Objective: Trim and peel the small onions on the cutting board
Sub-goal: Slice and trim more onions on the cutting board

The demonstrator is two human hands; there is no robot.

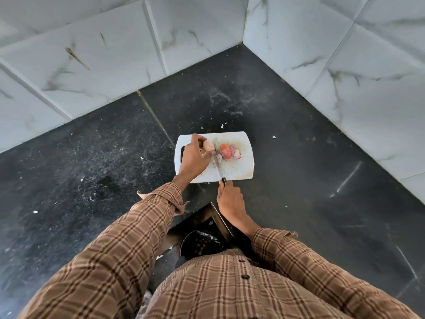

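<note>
A white cutting board (239, 139) lies on the dark stone counter. My left hand (194, 158) pinches a small pale onion (208, 145) at the board's left side. My right hand (230, 199) grips the dark handle of a knife (218, 168) at the board's near edge. Its blade points away from me and its tip reaches the onion I hold. To the right of the blade lie an orange-pink onion (225, 150) and purple-edged onion pieces (236, 153). A pale scrap (219, 158) lies beside the blade.
The black counter (299, 180) fills a corner between white marble-tiled walls (345, 54). Small white skin flakes (274, 137) are scattered on it. Below the counter's near corner sits a dark bin with a black liner (200, 244). My plaid sleeves cover the foreground.
</note>
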